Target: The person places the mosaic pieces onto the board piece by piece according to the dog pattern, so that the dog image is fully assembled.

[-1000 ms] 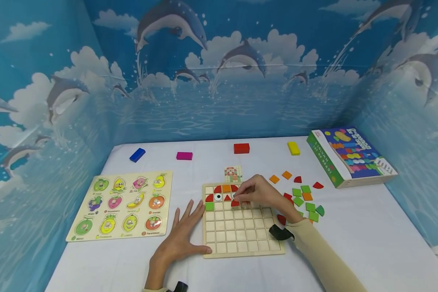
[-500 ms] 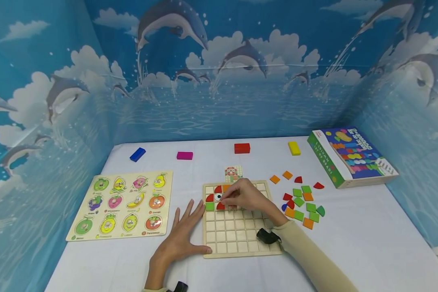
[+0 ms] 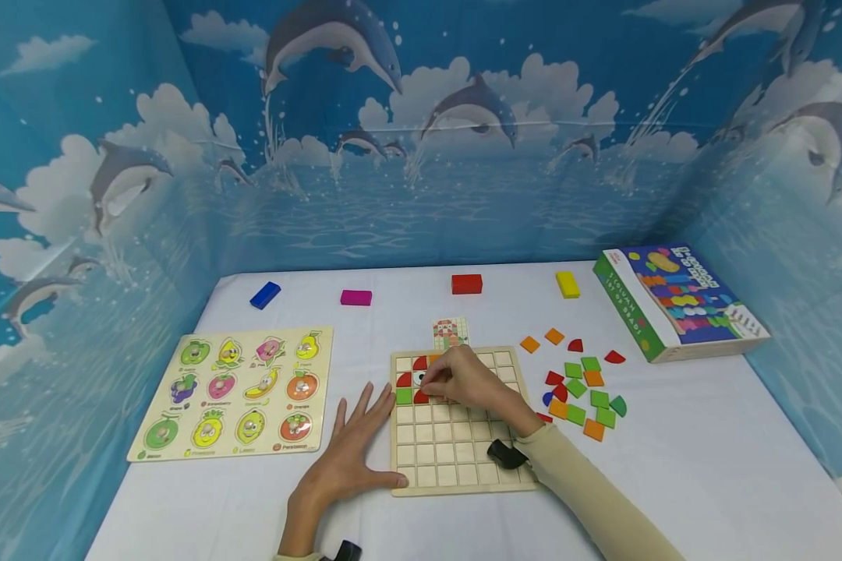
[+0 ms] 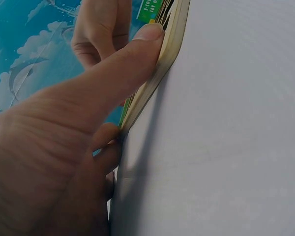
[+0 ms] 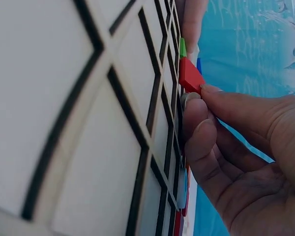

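A wooden grid board lies on the table with coloured tiles in its upper left cells. My right hand is over those cells. Between thumb and fingertips it pinches a red quarter-circle tile, just below a white eye tile. Left of that red tile sits a green square tile, with another red tile above it. My left hand lies spread at the board's left side, its thumb resting on the lower left edge. The right hand hides part of the tiled rows.
Loose green, orange, red and blue tiles lie right of the board. A pattern card is behind it. A fruit board lies at left, a game box at back right. Several coloured blocks line the rear.
My right hand has moved left across the board with the red tile, from near the right-hand eye tile to below the left one. The left hand has stayed put.
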Tool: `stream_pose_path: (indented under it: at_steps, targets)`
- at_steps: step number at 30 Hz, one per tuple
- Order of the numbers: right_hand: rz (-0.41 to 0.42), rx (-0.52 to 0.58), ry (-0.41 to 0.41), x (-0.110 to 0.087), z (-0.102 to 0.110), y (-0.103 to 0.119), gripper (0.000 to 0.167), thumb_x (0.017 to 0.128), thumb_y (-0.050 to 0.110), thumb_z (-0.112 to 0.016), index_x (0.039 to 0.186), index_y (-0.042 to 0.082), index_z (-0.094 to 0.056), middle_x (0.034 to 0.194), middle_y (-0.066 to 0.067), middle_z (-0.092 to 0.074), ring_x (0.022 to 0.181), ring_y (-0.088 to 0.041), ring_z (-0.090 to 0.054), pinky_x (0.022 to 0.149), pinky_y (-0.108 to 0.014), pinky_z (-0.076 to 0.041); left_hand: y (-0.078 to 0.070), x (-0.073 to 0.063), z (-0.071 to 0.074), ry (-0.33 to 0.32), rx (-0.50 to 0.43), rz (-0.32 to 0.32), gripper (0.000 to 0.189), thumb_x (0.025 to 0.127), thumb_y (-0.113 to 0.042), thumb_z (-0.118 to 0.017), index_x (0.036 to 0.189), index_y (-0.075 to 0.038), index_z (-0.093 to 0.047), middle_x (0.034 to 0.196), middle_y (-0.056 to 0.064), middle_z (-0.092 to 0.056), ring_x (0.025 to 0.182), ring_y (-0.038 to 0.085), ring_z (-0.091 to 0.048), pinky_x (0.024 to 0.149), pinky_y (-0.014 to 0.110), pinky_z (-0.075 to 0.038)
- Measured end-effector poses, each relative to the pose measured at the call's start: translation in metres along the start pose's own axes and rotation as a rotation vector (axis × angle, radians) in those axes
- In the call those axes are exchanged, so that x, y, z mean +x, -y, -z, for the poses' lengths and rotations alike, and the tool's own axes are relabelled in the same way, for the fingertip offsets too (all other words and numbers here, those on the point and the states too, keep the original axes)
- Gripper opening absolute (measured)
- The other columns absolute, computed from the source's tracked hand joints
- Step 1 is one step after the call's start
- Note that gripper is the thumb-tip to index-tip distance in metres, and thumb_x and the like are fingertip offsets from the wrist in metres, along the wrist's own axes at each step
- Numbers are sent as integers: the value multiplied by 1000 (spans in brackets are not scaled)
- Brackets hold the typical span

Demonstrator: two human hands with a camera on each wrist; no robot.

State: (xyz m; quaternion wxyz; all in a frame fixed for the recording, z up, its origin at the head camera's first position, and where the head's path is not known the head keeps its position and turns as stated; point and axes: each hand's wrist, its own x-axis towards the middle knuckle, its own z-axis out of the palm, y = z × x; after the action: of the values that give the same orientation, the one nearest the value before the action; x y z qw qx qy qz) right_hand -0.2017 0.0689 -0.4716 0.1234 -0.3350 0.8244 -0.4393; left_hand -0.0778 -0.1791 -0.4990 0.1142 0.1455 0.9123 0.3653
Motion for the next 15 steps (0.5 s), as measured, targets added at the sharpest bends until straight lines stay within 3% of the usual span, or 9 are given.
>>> stream_pose_path:
  at_steps: [15]
  targets:
    - [32,-40,-4,-1,-1,-3,4,92,2,-85,88,2,-86,85,0,-77,76,-5,-66,65,-22,-57,1,0,-1,-6,2,-5,129,71,-44,-100,173,-20,-25,180,-8,-18,169,24,0,134,57,10]
